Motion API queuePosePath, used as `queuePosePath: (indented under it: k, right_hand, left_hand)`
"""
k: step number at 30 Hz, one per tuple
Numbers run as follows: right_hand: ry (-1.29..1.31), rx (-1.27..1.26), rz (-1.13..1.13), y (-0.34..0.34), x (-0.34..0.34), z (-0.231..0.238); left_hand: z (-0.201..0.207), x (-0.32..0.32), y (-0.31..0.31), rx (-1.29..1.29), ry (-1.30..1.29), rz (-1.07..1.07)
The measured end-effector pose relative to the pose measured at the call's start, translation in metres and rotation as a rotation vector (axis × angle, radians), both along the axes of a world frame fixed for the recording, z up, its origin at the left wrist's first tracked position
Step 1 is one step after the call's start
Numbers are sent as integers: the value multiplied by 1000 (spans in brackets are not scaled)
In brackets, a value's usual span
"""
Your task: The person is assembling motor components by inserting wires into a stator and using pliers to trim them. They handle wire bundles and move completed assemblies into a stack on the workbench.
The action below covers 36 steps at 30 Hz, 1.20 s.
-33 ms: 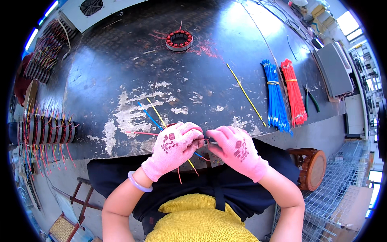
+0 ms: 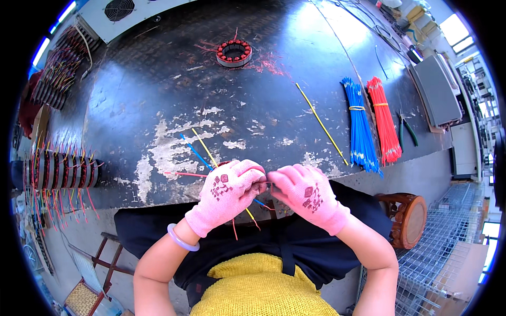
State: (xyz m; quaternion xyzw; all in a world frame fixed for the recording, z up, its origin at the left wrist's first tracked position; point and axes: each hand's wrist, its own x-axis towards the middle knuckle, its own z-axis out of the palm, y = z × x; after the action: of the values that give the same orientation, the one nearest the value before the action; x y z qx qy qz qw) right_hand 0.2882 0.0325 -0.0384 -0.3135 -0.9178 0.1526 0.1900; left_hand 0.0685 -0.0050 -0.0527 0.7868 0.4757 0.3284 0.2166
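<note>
My left hand [image 2: 230,190], in a pink glove, is closed around a motor stator that it almost wholly hides; only a bit of red rim shows behind the knuckles. Out of it stick a blue lead wire [image 2: 195,151], a yellow lead wire [image 2: 205,145] and a red lead wire [image 2: 187,174], with more wire ends below the hand. My right hand [image 2: 304,194], gloved alike, is closed at the left fingertips, pinching a thin reddish wire. The fingertips of both hands nearly meet.
Another stator [image 2: 234,53] lies farther back beside red wire scraps [image 2: 269,66]. A single yellow wire [image 2: 321,124], a blue wire bundle [image 2: 360,126], a red wire bundle [image 2: 384,121] and green-handled pliers [image 2: 408,131] lie to the right. Wired stators [image 2: 63,168] line the left edge.
My right hand has shifted slightly left, bringing its fingertips closer to my left hand. The left hand and the lead wires look unmoved.
</note>
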Motion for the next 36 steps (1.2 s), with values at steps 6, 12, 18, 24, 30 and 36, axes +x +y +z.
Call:
queuePosePath:
  k: [6, 12, 18, 24, 30, 36]
  right_hand:
    - [509, -1649, -445, 2, -7, -24]
    - [166, 214, -152, -5, -6, -1]
    - [192, -424, -263, -21, -7, -26]
    - [298, -1210, -294, -6, 3, 0]
    - [-132, 137, 101, 6, 4, 2]
    - [458, -1674, -429, 2, -5, -17]
  left_hand:
    - [0, -1, 3, 3, -6, -43]
    - [-1, -1, 0, -25, -38, -14]
    - [-2, 1, 2, 0, -21, -42]
    - [0, -2, 0, -1, -35, -42]
    - [0, 0, 1, 1, -26, -39]
    - [0, -2, 2, -4, -8, -69]
